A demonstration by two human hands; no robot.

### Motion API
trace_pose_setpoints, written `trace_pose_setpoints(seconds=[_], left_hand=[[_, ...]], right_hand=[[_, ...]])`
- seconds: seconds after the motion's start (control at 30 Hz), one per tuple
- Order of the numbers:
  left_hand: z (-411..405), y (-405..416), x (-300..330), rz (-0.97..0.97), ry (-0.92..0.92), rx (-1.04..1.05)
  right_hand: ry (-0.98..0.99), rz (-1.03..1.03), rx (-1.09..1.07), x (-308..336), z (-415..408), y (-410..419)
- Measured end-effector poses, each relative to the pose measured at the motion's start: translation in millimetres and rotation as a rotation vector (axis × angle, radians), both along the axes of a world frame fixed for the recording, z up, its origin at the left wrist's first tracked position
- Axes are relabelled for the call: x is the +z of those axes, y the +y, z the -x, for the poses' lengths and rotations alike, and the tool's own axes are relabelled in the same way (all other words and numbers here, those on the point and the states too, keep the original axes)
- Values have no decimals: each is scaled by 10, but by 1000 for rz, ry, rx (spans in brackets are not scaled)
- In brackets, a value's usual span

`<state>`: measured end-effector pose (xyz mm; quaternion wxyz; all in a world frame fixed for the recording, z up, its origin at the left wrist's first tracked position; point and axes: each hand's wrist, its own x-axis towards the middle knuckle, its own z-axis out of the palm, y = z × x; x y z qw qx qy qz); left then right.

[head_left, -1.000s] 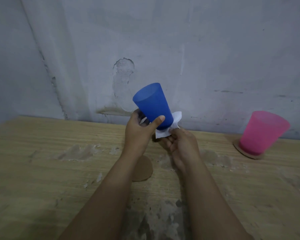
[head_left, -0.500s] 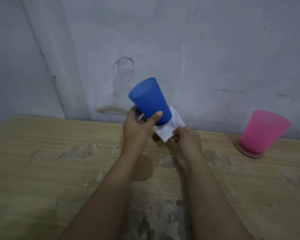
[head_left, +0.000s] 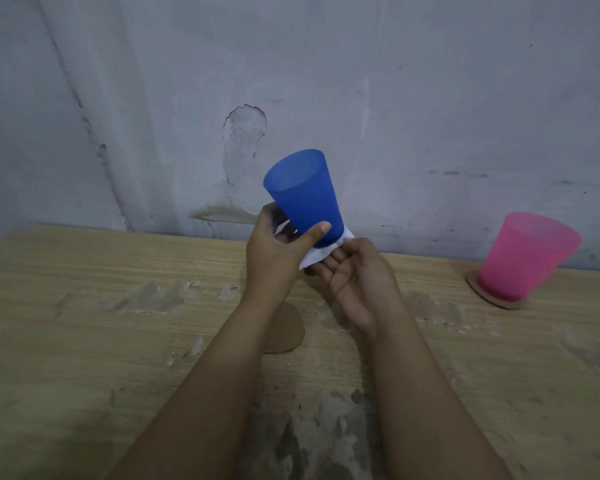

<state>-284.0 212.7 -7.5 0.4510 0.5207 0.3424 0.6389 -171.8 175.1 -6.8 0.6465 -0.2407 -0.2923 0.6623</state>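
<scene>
Blue cup (head_left: pixel 302 199) held in the air above the middle of the tabletop (head_left: pixel 84 341), tilted, open mouth pointing up and away toward the wall (head_left: pixel 395 98), base toward the person.

Left hand (head_left: pixel 271 258) grips the cup's lower half: thumb laid across the near side, the other fingers wrapped round the far side.

Right hand (head_left: pixel 357 278) sits just below and right of the cup's base, palm up, fingers curled round a white paper (head_left: pixel 317 256) and holding it against the base. Paper touches the cup; part of it is hidden behind the left hand.

1 brown cardboard disc (head_left: pixel 288 327) lies flat on the tabletop below the 2 hands, partly covered by the left forearm.

Far right, well apart: pink cup (head_left: pixel 527 258) standing mouth up on a second cardboard disc (head_left: pixel 492 299), close to the wall.

Tabletop is light wood, surface worn in patches.
</scene>
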Motion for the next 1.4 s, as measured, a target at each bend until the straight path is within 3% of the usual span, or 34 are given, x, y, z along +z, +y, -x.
trace_pose_setpoints(seconds=[0.23,0.67,0.87,1.03,1.4], left_hand=[[-28,-35,-17,6,33,7],[-37,-82,10,-4,1,-57],[-29,-71,16,-17,-32,-8],[7,-30,2,7,-32,12],[51,-37,13,2,-21,36]], right_hand=[[120,160,-139,-7,-6,19],[311,105,-108,15,-26,-23],[191,177,-156,7,-37,-12],[184,129,-78,40,-55,-16],[177,210,-174,12,-136,-4]])
